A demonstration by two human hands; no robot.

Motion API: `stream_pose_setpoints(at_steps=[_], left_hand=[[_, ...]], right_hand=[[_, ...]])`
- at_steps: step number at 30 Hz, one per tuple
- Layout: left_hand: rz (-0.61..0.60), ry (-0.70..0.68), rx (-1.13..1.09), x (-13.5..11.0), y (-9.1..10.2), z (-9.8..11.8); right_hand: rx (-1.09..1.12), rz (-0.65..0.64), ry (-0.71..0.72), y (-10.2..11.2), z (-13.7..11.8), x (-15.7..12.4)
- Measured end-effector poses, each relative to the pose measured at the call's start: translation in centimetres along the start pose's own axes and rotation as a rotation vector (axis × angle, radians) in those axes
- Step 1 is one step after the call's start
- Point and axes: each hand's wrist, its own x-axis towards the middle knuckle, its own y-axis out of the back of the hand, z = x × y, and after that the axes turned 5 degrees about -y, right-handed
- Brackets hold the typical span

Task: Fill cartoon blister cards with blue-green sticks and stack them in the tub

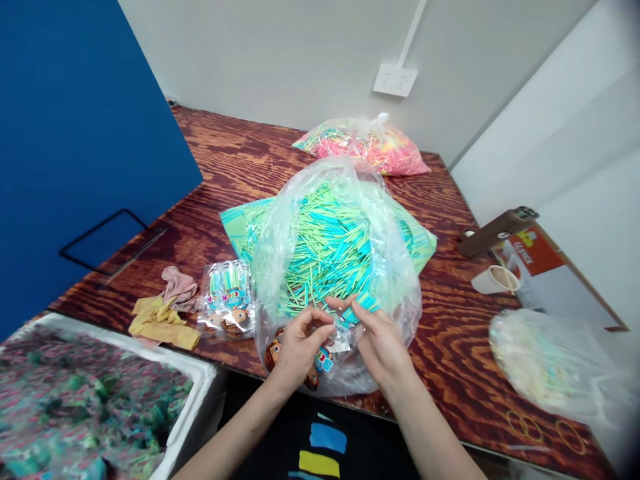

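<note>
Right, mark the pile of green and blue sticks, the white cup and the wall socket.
Pile of sticks point(330, 243): head view, middle of the pile.
White cup point(486, 281): head view, outer side wall.
Wall socket point(395, 80): head view, front plate.

The sticks point(325, 247) are lime green and turquoise — the table point(440, 340), dark-streaked reddish brown.

From the open bag point(273, 260), the tied bag point(370, 147) blocks twelve o'clock, the blue panel point(90, 147) walls ten, while bare tabletop point(445, 333) opens at four!
</note>
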Motion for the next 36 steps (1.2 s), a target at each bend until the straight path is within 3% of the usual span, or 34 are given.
stream_pose_setpoints(at_steps=[3, 6, 11, 13, 16, 20, 25, 29, 32, 34, 36], left_hand=[[-0.020, -0.045, -0.029, 0.1, 0.2, 0.0], [-0.020, -0.040, -0.089, 0.2, 0.2, 0.2], [-0.023, -0.058, -0.160, 0.4, -0.4, 1.5], [-0.036, -0.073, -0.178, 0.5, -0.7, 1.9], [-0.053, -0.080, -0.197, 0.7, -0.7, 2.2], [-0.028, -0.070, -0.219, 0.6, -0.4, 2.0], [-0.036, -0.067, -0.237, 0.2, -0.2, 1.9], [-0.219, 0.068, -0.226, -0.1, 0.4, 2.6], [-0.336, 0.132, -0.165, -0.4, 1.2, 3.5], [-0.287, 0.116, -0.107, -0.5, 2.1, 4.3], [-0.140, 0.066, -0.052, -0.3, 3.3, 5.2]], right_hand=[[-0.174, -0.118, -0.023, 0.1, 0.1, -0.4], [-0.364, -0.162, 0.043, 0.6, -0.4, -0.8], [-0.583, 0.022, 0.413, 0.2, -1.0, -1.6], [-0.693, 0.021, 0.521, 0.0, -0.8, -1.7], [-0.803, -0.083, 0.537, -0.1, -0.4, -1.8], [-0.901, -0.051, 0.598, 0.2, -0.8, -2.2], [-1.194, -0.154, 0.716, 0.2, -1.9, -2.8], [-1.221, -0.116, 0.874, 0.1, -1.8, -3.0], [-1.155, -0.164, 0.846, -0.3, -1.2, -3.5], [-1.044, -0.124, 0.801, -0.5, -0.9, -3.9], [-0.949, -0.059, 0.732, -0.4, -0.9, -4.1]])
